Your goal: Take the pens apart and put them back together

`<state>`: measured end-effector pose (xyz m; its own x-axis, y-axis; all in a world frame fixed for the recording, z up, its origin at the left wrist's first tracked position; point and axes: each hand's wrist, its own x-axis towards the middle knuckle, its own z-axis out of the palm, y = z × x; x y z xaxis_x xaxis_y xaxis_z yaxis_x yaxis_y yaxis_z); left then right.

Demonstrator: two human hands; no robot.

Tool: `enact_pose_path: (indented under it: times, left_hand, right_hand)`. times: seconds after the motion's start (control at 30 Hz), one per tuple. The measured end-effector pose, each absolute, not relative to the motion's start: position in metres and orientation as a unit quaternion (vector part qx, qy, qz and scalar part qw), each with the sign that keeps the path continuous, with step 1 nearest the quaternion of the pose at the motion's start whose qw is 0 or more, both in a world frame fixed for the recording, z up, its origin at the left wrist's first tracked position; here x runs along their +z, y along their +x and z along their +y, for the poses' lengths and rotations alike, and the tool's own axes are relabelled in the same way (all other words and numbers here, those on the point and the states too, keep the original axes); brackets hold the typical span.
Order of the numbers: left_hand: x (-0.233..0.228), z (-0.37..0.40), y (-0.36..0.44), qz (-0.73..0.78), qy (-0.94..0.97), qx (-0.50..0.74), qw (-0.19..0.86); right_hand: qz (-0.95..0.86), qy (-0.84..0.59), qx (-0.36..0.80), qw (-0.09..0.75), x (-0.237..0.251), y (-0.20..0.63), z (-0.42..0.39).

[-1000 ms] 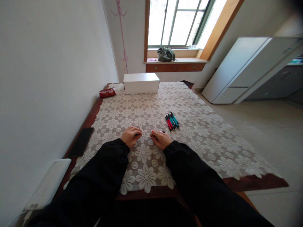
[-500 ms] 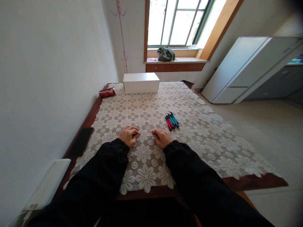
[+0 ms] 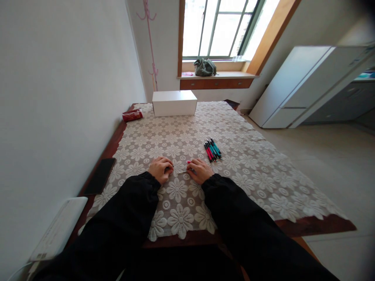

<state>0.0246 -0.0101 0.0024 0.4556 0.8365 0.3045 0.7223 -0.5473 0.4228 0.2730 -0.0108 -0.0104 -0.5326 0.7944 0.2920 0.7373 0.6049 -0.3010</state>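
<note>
Both hands rest on the lace tablecloth [image 3: 234, 171], close together, each pinched shut on a piece of a taken-apart pen. Left hand [image 3: 159, 169] has its fingers curled around a small dark pen part [image 3: 169, 168], most of it hidden under the knuckles, so what piece it is I cannot say. Right hand [image 3: 200, 170] grips the pink pen barrel [image 3: 189, 162], only whose far tip peeps out past the fingers, and a thin pale refill [image 3: 183, 171] sticks out from that hand toward the left, lying just above the cloth in the gap between the two hands. It stops short of the left hand; the two are near but apart. Black sleeves cover both arms down to the wrists.

Just beyond the right hand and a little to the right lies a bundle of pens [image 3: 212, 150], pink, teal and black, packed side by side on the cloth. At the far end of the table sits a closed white box [image 3: 174, 103], with a red packet [image 3: 132, 114] to its left near the wall. On the bare wood at the left edge lies a dark phone [image 3: 100, 175], and nearer still a white device [image 3: 58, 230] juts into view. Far back, a green bag [image 3: 204, 67] sits on the window sill.
</note>
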Motion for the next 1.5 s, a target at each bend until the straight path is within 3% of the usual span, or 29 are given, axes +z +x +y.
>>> enact_pose_path:
  times: [1.5]
  left_hand:
    - [0.0006, -0.0115, 0.0257, 0.464, 0.841, 0.257, 0.11]
  right_hand:
    - [-0.876, -0.429, 0.081, 0.207, -0.0114, 0.2728, -0.0094]
